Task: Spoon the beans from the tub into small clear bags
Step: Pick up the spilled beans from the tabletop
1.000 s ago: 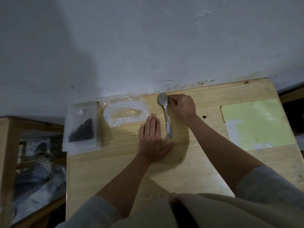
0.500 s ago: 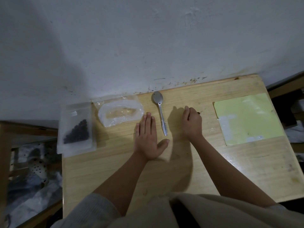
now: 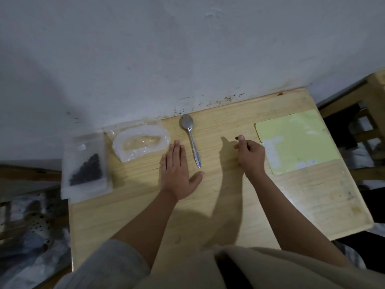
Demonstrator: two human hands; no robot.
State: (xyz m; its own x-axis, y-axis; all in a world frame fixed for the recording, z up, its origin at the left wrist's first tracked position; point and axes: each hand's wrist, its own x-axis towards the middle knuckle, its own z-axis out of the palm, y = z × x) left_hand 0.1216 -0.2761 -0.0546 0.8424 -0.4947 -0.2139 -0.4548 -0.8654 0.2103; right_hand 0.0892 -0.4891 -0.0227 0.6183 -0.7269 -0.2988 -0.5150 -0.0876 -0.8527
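A metal spoon (image 3: 192, 140) lies on the wooden table (image 3: 218, 205), bowl toward the wall, touched by neither hand. My left hand (image 3: 177, 172) rests flat on the table just left of the spoon's handle, fingers together, thumb out. My right hand (image 3: 250, 155) hovers to the right of the spoon, fingers loosely curled, nothing in it. A clear plastic tub (image 3: 140, 141) sits left of my left hand and looks empty. At the table's left edge lies a small clear bag (image 3: 86, 165) holding dark beans.
A pale yellow sheet (image 3: 295, 140) lies on the table's right side, close to my right hand. A grey wall (image 3: 187, 59) runs along the table's far edge. Wooden furniture (image 3: 373, 97) stands to the right, clutter (image 3: 31, 230) below on the left.
My right hand let go of the spoon's neck and drew back to the right, toward the yellow sheet. The spoon stays where it was laid. My left hand has not moved.
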